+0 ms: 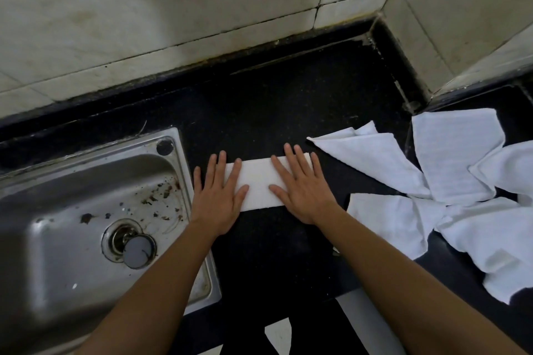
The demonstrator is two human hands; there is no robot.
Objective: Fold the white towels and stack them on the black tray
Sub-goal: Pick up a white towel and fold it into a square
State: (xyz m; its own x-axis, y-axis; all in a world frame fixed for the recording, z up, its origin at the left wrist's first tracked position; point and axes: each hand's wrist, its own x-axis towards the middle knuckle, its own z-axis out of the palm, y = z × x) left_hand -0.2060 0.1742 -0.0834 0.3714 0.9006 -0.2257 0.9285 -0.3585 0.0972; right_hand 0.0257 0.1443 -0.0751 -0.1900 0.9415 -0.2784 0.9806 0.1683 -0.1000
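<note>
Left grip (pixel 219 199) and right grip (pixel 302 196) press flat-fingered on the folded towel (pixel 256 184), which looks soft, light and limp, likely best pinched at its end corners.

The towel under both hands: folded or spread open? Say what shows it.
Folded: the towel is a narrow, straight-edged strip, pressed flat by the left hand and right hand.

A: Black speckled worktop (pixel 288 95), running back to a tiled wall (pixel 173 8).

B: And lying on it?

A: Around the middle, one folded towel (pixel 259 184), white, a long narrow strip laid flat from left to right.

B: To the right?

A: Loose heap of unfolded white towels (pixel 450 164), overlapping, reaching the front edge. One corner close to the strip's right end; hard to tell whether touching.

B: Left?

A: Steel sink (pixel 72 181) set into the worktop, rim just beside the strip.
</note>
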